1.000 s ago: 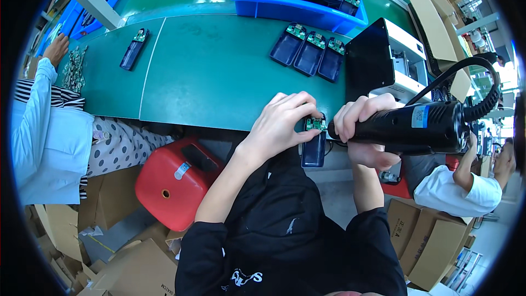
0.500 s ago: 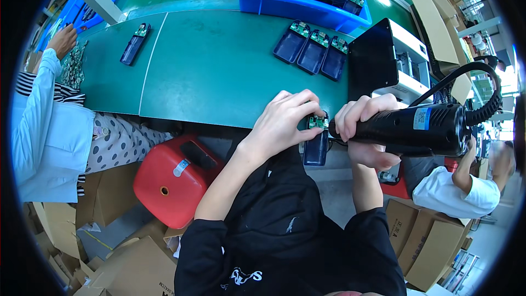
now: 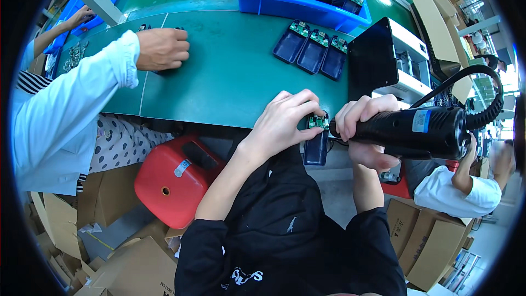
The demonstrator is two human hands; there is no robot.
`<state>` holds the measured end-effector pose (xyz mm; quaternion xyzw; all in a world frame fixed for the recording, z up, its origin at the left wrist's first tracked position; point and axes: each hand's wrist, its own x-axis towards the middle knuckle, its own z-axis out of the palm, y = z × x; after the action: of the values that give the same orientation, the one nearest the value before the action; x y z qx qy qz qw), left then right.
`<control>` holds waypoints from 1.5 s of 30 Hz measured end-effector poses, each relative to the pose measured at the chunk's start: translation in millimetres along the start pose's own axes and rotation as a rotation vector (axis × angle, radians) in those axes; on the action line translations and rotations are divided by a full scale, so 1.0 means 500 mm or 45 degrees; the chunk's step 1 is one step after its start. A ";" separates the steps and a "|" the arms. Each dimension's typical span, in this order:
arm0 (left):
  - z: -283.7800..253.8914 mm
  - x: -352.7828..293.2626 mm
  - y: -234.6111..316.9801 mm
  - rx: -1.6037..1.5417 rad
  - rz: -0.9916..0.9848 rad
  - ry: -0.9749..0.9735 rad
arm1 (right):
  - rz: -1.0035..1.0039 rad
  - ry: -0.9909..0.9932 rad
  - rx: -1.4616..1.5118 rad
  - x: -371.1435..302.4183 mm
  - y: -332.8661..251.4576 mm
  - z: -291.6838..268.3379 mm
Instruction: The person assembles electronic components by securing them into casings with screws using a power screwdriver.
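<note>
My left hand point(image 3: 286, 119) grips a dark blue plastic casing point(image 3: 315, 152) at the table's near edge, thumb and fingers on either side of its top end. A small green circuit board point(image 3: 316, 123) lies in that end. My right hand point(image 3: 364, 123) is wrapped round a black electric screwdriver point(image 3: 433, 131) with a coiled cable, held roughly level. Its front end points at the right side of the board; my fingers and the angle hide whether the tip touches a screw.
Three similar casings point(image 3: 311, 52) with boards lie beyond my hands, below a blue bin point(image 3: 301, 7) full of more. A black-and-white machine point(image 3: 378, 58) stands at the right. From the left a co-worker's hand point(image 3: 163, 49) reaches over the green table point(image 3: 203, 88). A red stool point(image 3: 170, 181) is below.
The co-worker at the left has stretched an arm rightward across the table, covering most of the casing lying there. My hands, the casing and the screwdriver have barely moved.
</note>
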<state>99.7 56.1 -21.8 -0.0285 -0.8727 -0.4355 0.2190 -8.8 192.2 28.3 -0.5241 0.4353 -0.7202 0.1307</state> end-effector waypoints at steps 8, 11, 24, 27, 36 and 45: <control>-0.001 -0.002 0.003 0.000 -0.022 0.002 | 0.056 0.101 -0.081 0.000 -0.008 0.022; 0.001 -0.002 0.004 -0.036 -0.062 -0.010 | 0.046 0.062 -0.054 -0.006 -0.002 0.011; 0.003 -0.002 0.004 -0.154 -0.080 -0.028 | 0.014 0.174 0.058 -0.009 -0.007 0.014; 0.002 0.001 0.005 -0.145 -0.080 -0.049 | 0.016 0.180 0.051 -0.011 -0.012 0.015; -0.001 0.006 0.006 -0.155 -0.073 -0.075 | 0.083 0.164 -0.003 -0.015 -0.008 0.015; -0.007 0.008 0.004 -0.178 -0.067 -0.124 | 0.130 0.211 -0.028 -0.016 -0.005 0.030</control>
<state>97.8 54.1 -16.6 -0.0418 -0.8501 -0.4993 0.1623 8.4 191.7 26.2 -0.4412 0.4787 -0.7487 0.1247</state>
